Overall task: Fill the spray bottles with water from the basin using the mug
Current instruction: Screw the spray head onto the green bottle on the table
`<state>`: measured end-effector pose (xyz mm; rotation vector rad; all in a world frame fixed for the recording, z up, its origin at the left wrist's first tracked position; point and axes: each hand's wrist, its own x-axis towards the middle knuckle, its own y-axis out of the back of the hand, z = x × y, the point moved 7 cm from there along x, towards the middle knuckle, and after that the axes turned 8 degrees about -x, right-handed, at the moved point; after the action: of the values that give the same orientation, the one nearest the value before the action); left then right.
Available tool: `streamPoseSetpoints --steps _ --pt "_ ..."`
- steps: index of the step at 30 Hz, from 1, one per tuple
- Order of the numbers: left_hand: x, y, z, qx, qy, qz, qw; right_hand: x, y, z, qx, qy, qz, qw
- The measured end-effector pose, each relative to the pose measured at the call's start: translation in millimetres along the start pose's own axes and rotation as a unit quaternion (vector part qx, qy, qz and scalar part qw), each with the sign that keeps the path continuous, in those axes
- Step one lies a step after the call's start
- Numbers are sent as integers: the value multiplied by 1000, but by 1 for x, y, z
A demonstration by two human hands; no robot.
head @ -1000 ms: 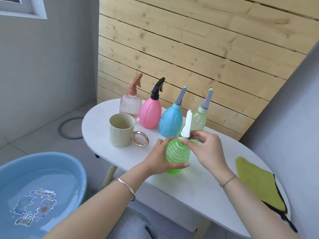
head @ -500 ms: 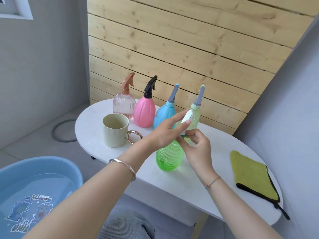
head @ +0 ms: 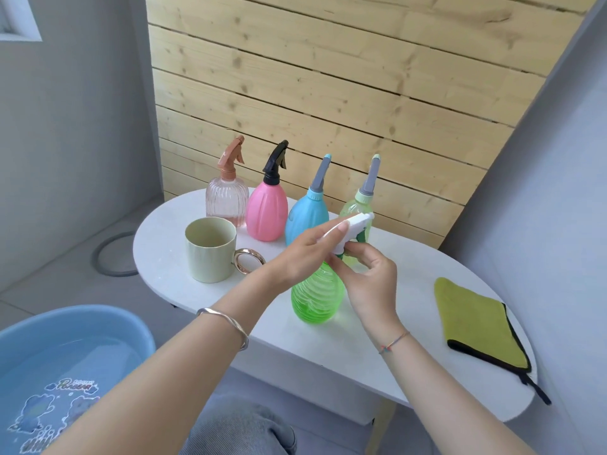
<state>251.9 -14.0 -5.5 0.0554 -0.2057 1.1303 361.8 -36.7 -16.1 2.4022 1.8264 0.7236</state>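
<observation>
Around spray head (head: 356,221), left hand (head: 302,257), right hand (head: 371,277).

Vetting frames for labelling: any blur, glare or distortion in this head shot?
Head view: soft, even daylight, faint shadows on the table; white spray head on the green bottle, in the left hand, looks washed out, edges soft; mild sheen on the basin water; plank wall leans, wide-angle skew.

Blurred cartoon lettering on the basin (head: 82,311), first letter perhaps "P".
</observation>
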Motion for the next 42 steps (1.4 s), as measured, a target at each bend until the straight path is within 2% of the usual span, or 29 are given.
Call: streamPoseSetpoints --steps 3,6,11,15,16,19,21,24,26,28,34,37,38,40,42 --pt "-4 5 3 9 -15 13 1000 -3 1 -2 -8 9 30 999" --pt "-6 24 10 46 -75 77 993 -4 0 -2 -9 15 37 999" --pt "-2 34 11 43 -87 97 991 0 10 -8 -81 50 -32 995" --pt "0 35 10 45 -92 88 991 -3 50 -11 -137 118 51 982" --pt "1 34 10 47 -93 84 991 -2 54 -12 -145 123 46 981" --pt "0 33 9 48 -101 76 991 6 44 -12 -110 89 -60 988" --pt "-1 34 8 56 -107 68 990 9 40 -14 -74 78 -68 992" --pt "-3 33 9 116 -102 62 986 11 41 -22 -57 83 -14 995" --pt "-8 29 18 197 -113 65 972 13 41 -23 -60 89 4 994" --pt "-13 26 21 231 -122 77 962 14 40 -25 -74 100 10 992" --pt "-19 28 8 170 -110 79 976 8 41 -31 -107 148 13 983" --pt "-24 26 5 120 -114 77 983 6 38 -31 -122 171 -17 977" --pt "-24 25 4 114 -113 76 984 7 37 -28 -104 160 -37 981" --pt "-24 27 3 108 -108 76 985 15 37 -14 9 86 -85 993" --pt "-24 29 2 105 -106 78 986 25 31 2 98 4 -160 982"
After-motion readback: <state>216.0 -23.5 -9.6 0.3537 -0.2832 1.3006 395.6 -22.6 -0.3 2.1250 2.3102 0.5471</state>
